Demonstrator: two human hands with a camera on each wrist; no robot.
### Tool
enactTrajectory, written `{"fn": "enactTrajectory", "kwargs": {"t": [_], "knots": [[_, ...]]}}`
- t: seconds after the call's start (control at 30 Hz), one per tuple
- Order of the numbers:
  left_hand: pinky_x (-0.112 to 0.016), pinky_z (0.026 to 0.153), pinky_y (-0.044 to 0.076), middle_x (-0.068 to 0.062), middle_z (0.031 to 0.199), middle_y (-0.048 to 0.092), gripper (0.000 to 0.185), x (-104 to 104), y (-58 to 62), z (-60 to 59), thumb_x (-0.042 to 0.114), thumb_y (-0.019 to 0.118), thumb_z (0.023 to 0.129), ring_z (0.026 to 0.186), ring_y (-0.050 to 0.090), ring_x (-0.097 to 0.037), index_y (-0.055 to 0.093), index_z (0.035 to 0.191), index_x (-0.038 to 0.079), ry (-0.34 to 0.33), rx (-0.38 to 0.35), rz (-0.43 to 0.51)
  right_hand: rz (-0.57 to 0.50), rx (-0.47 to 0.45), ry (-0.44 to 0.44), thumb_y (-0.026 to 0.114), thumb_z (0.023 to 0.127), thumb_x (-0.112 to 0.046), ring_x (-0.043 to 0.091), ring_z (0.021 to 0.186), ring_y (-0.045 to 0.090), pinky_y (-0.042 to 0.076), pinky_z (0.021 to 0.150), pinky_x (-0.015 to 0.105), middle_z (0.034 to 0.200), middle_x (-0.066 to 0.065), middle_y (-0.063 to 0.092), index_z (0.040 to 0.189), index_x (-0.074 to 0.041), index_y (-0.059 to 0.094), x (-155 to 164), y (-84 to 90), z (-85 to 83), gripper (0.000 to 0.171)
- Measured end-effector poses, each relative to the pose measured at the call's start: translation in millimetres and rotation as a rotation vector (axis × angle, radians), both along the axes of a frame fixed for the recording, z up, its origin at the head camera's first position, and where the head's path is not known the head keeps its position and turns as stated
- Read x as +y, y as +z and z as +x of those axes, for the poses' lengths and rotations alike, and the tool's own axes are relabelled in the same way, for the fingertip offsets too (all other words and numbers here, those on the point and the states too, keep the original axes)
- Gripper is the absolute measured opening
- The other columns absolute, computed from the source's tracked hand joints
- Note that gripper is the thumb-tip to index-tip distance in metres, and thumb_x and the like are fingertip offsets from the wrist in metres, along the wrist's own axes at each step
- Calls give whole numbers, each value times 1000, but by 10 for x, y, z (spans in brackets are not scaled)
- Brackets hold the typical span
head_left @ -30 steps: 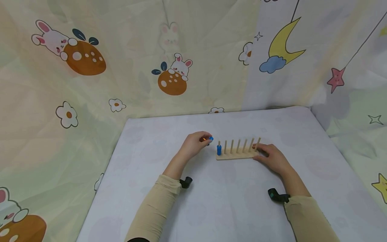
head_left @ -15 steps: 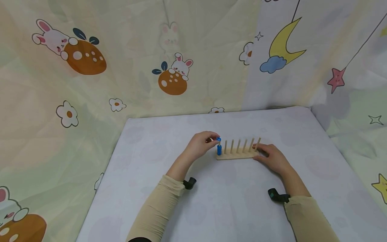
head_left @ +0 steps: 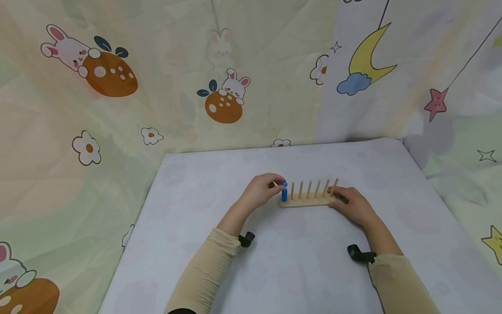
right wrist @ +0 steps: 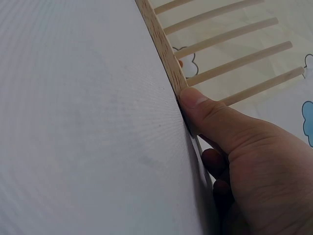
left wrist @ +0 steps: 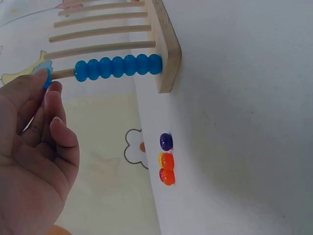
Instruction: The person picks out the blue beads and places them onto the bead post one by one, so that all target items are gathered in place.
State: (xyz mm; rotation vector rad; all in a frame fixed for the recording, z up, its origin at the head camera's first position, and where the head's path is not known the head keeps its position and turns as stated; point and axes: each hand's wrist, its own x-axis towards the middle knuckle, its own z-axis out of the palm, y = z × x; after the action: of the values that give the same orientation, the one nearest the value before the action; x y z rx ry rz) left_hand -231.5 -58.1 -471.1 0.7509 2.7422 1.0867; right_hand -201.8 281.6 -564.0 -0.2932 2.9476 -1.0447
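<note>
A wooden peg rack (head_left: 306, 202) with a row of upright pegs stands on the table. Its leftmost peg carries a stack of blue beads (left wrist: 117, 66), which fills most of that peg. At the peg's upper end, my left hand (head_left: 259, 190) pinches another blue bead (left wrist: 47, 81) between thumb and finger; the other fingers curl loosely. My right hand (head_left: 356, 206) grips the rack's right end, with the thumb (right wrist: 198, 105) on the near side of the base. Its other fingers are mostly hidden behind the base.
Beyond the rack's left end, a few loose beads lie on the table: a purple bead (left wrist: 166, 142) and orange beads (left wrist: 167, 161), with bits of yellow and red behind. A patterned cloth (head_left: 172, 78) hangs behind the white table (head_left: 290, 270).
My left hand has moved right with the blue bead, to the leftmost peg, then slightly down. The right hand stays on the rack's end.
</note>
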Motion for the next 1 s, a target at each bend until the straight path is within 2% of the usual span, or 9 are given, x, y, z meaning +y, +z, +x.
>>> {"fn": "enactTrajectory", "kwargs": {"t": [0.27, 0.6, 1.0], "knots": [[-23, 74, 49, 7, 103, 69, 26, 11, -91, -17, 34, 65, 96, 86, 60, -6, 70, 118, 21, -13, 7, -38, -3, 11, 5, 74, 87, -40, 32, 119, 51, 38, 102, 58, 127, 13, 62, 129, -17, 62, -4, -5, 0, 49], [-19, 70, 49, 7, 103, 67, 22, -2, -173, -20, 33, 66, 95, 86, 59, -7, 70, 114, 22, -19, 5, -20, -8, -6, 6, 73, 88, -43, 33, 120, 51, 37, 102, 58, 129, 13, 61, 130, -18, 62, -3, 17, 2, 50], [-20, 70, 49, 6, 105, 67, 24, -9, -185, -15, 30, 67, 95, 87, 59, -8, 69, 118, 22, -12, -23, -20, 0, -17, 0, 72, 88, -46, 34, 119, 51, 38, 102, 59, 128, 15, 61, 131, -15, 61, -5, 2, -4, 54]]}}
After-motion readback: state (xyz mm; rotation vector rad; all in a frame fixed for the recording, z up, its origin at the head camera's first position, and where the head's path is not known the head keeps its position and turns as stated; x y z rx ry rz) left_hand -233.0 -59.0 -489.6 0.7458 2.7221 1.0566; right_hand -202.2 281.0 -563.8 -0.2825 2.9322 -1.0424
